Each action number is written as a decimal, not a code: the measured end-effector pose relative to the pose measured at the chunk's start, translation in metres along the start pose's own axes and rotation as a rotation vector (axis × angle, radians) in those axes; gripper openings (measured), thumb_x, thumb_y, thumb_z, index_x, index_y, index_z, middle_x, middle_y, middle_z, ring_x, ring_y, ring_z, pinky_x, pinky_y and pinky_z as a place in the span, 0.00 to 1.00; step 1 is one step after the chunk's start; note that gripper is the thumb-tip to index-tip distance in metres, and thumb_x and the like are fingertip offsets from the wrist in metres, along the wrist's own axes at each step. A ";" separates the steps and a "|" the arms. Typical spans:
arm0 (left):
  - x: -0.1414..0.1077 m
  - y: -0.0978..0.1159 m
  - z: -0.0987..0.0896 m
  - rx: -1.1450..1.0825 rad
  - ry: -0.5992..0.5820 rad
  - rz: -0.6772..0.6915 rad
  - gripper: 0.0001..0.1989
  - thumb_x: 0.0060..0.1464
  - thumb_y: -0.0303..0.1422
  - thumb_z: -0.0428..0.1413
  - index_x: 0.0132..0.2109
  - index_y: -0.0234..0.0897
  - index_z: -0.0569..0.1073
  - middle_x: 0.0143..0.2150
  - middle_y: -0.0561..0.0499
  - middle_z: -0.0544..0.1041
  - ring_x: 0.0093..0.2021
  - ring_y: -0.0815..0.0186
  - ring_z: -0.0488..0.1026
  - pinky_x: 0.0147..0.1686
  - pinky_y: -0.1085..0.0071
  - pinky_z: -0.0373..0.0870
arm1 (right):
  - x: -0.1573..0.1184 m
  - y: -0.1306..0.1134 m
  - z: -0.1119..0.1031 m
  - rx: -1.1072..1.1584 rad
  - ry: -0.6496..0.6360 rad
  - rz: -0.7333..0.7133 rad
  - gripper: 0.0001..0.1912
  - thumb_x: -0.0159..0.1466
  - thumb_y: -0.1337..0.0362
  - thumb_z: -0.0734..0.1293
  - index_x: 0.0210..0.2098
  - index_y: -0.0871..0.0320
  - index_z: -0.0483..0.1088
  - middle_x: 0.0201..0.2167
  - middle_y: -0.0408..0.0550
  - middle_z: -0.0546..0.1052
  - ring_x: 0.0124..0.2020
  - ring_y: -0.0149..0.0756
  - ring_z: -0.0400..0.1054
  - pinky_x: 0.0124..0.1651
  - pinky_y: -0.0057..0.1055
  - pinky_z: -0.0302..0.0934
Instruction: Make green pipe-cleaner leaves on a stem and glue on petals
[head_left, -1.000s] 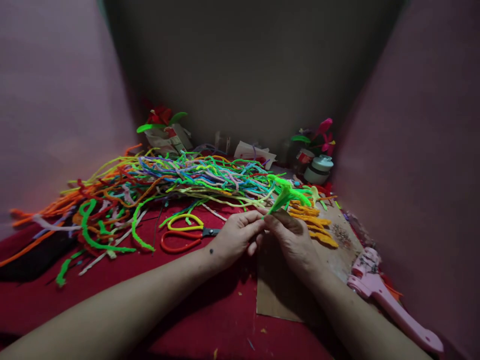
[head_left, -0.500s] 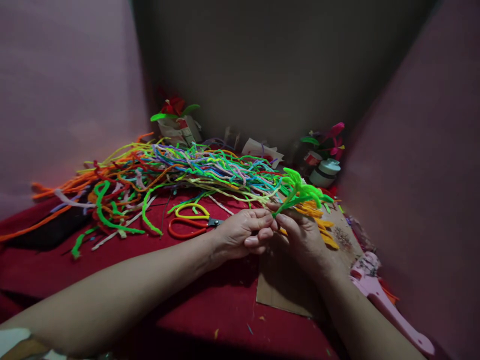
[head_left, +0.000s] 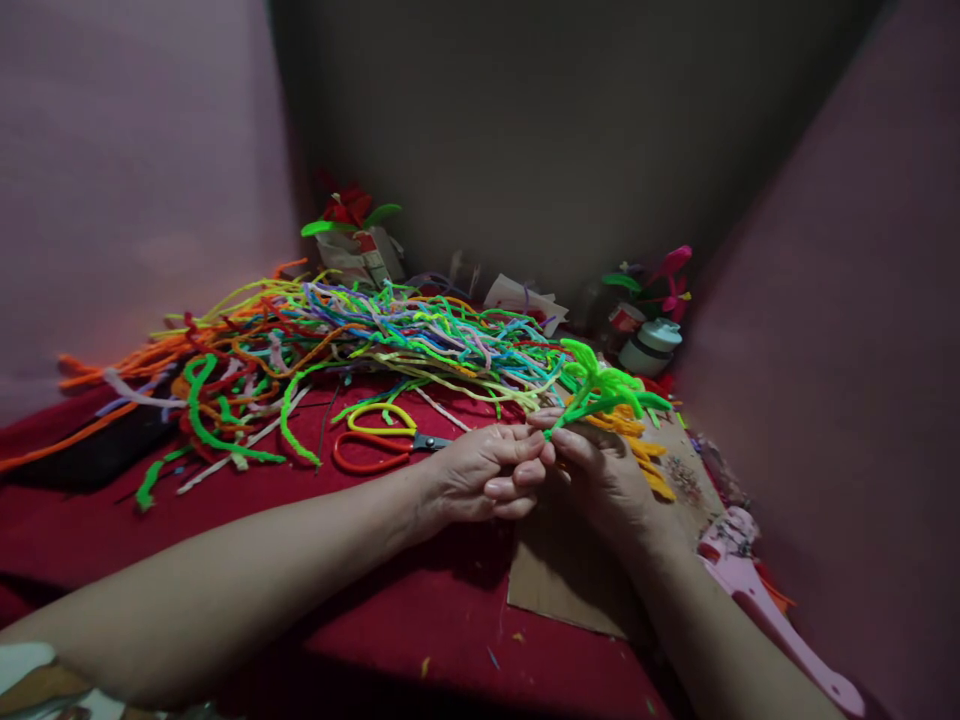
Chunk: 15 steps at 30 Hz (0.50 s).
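A bunch of bright green pipe cleaners (head_left: 604, 385), bent into leaf-like loops, fans out above my fingers. My left hand (head_left: 495, 470) pinches its lower end between thumb and forefinger, the other fingers curled. From the other side my right hand (head_left: 604, 475) grips the same stem with thumb and fingers; its fingertips are partly hidden. Behind the right hand, yellow-orange pipe cleaner loops (head_left: 652, 465) lie on a cardboard sheet (head_left: 562, 585). Scissors (head_left: 375, 450) with one red and one yellow handle rest just left of my left hand.
A big heap of multicoloured pipe cleaners (head_left: 420, 335) spreads across the red cloth (head_left: 360, 600). At the right lies a pink glue gun (head_left: 772, 605). Behind stand a pale lidded bottle (head_left: 651, 345), a pink flower (head_left: 671, 275) and a red flower (head_left: 349, 208).
Both hands keep their grip on the green bunch, with the fingers shifting only slightly. The bunch has tilted a little, and the view has moved slightly.
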<state>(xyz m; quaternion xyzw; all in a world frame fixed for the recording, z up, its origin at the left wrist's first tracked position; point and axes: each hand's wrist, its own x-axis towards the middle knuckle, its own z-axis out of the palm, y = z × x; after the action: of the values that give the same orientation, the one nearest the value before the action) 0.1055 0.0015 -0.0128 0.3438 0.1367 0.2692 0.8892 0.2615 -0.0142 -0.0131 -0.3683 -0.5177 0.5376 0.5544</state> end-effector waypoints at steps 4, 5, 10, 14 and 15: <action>0.004 -0.002 -0.001 0.074 0.050 0.043 0.08 0.56 0.34 0.53 0.35 0.31 0.71 0.18 0.57 0.65 0.11 0.79 0.54 0.14 0.79 0.57 | -0.002 0.000 0.001 0.045 -0.012 0.056 0.12 0.56 0.62 0.67 0.39 0.56 0.75 0.27 0.46 0.76 0.35 0.40 0.70 0.42 0.37 0.64; 0.005 -0.002 -0.003 0.098 0.082 0.071 0.10 0.55 0.36 0.53 0.36 0.31 0.71 0.20 0.56 0.67 0.13 0.77 0.58 0.16 0.78 0.59 | -0.002 -0.001 0.002 0.038 -0.009 0.050 0.13 0.57 0.61 0.66 0.40 0.55 0.75 0.27 0.45 0.76 0.34 0.40 0.70 0.41 0.37 0.65; 0.014 0.000 -0.019 0.160 0.273 0.164 0.15 0.53 0.41 0.53 0.35 0.31 0.71 0.24 0.50 0.72 0.21 0.68 0.69 0.22 0.73 0.64 | -0.003 -0.007 0.005 -0.226 0.090 -0.120 0.08 0.58 0.63 0.65 0.34 0.55 0.76 0.31 0.45 0.76 0.36 0.38 0.69 0.42 0.34 0.63; 0.015 -0.001 -0.026 0.205 0.337 0.174 0.13 0.52 0.36 0.55 0.37 0.29 0.73 0.25 0.47 0.74 0.23 0.67 0.71 0.24 0.73 0.65 | -0.008 0.005 0.003 -0.522 0.111 -0.404 0.08 0.61 0.62 0.62 0.33 0.55 0.74 0.24 0.43 0.74 0.30 0.34 0.68 0.36 0.31 0.64; 0.015 -0.002 -0.025 0.234 0.330 0.178 0.12 0.51 0.35 0.56 0.37 0.29 0.74 0.25 0.47 0.74 0.23 0.68 0.71 0.24 0.73 0.65 | -0.010 0.009 0.002 -0.632 0.090 -0.475 0.10 0.63 0.63 0.61 0.32 0.54 0.74 0.22 0.42 0.72 0.27 0.33 0.67 0.33 0.29 0.64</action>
<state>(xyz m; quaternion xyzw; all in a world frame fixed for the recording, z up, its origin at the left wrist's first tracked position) 0.1082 0.0223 -0.0334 0.4065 0.2796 0.3814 0.7817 0.2586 -0.0233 -0.0227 -0.4140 -0.7035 0.1919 0.5449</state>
